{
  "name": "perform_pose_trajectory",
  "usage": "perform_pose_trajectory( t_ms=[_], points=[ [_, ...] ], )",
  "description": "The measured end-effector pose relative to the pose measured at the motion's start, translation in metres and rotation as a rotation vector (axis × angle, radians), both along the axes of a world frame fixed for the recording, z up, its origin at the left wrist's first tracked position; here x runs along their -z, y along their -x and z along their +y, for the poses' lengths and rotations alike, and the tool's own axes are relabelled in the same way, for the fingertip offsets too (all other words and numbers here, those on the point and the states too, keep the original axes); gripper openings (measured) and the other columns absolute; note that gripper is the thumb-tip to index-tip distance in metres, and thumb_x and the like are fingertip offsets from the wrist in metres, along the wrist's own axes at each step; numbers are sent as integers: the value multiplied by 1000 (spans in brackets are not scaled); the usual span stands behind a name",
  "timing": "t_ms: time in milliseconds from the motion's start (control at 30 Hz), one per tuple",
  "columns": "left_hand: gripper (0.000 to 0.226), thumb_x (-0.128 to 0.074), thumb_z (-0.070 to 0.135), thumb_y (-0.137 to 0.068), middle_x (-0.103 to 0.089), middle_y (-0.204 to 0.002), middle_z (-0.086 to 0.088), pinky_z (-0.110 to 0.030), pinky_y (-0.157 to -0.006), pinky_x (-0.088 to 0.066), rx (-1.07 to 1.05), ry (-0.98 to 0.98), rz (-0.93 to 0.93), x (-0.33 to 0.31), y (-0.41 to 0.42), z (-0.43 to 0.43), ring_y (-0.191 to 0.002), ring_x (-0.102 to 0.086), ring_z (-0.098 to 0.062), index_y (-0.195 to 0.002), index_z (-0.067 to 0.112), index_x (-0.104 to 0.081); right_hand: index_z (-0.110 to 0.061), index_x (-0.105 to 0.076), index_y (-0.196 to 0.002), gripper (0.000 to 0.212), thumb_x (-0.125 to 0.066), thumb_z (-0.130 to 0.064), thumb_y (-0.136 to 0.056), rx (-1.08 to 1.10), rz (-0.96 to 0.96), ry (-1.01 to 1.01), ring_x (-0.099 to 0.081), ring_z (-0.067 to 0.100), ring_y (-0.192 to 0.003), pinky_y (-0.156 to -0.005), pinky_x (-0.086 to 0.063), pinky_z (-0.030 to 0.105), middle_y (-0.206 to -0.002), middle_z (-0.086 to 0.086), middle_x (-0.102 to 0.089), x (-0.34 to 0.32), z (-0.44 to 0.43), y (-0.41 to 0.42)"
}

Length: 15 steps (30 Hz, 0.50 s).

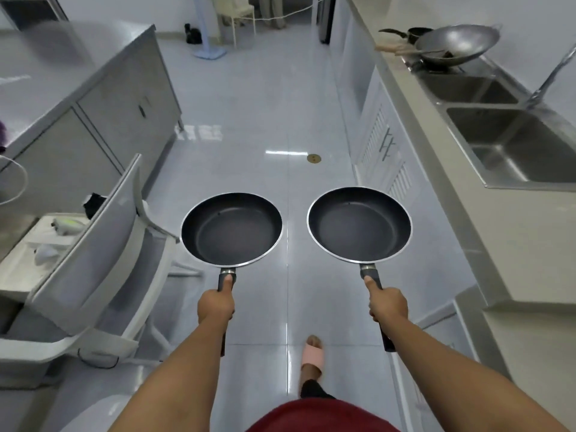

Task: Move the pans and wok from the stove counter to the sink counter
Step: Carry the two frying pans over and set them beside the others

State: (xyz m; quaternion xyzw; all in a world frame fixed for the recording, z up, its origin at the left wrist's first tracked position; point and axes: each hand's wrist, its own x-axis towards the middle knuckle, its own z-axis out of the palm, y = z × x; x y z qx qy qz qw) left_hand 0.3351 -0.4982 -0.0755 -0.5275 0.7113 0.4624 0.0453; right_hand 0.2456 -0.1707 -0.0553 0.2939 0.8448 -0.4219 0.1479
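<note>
I hold two black non-stick frying pans level over the white tiled floor. My left hand grips the handle of the left pan, thumb along the top. My right hand grips the handle of the right pan the same way. Both pans are empty. Far ahead on the right counter a large steel wok rests tilted on a burner, with a small dark pan behind it.
A double steel sink with a tap is set in the right counter. On the left stand a steel cabinet and a white chair. A fan base stands far down the aisle.
</note>
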Motion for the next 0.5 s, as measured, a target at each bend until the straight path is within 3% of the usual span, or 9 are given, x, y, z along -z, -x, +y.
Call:
perform_pose_trajectory(
  t_ms=[267, 500],
  points=[
    [66, -48, 61, -91, -64, -52, -9, -29, -51, -46, -103, 2, 2, -9, 143, -26, -46, -58, -25, -67, 3, -67, -5, -61, -70, 52, -59, -54, -87, -96, -15, 43, -61, 27, -50, -56, -52, 33, -60, 12, -66, -11, -54, 170],
    [65, -49, 57, -94, -65, -59, -13, -32, -59, -48, -135, -10, 33, -12, 250, -74, -51, -59, -28, -77, -3, -68, -1, -66, -76, 57, -59, -56, -87, -155, -15, 52, -60, 22, -47, -53, -51, 29, -58, 9, -66, -9, -113, 299]
  ],
)
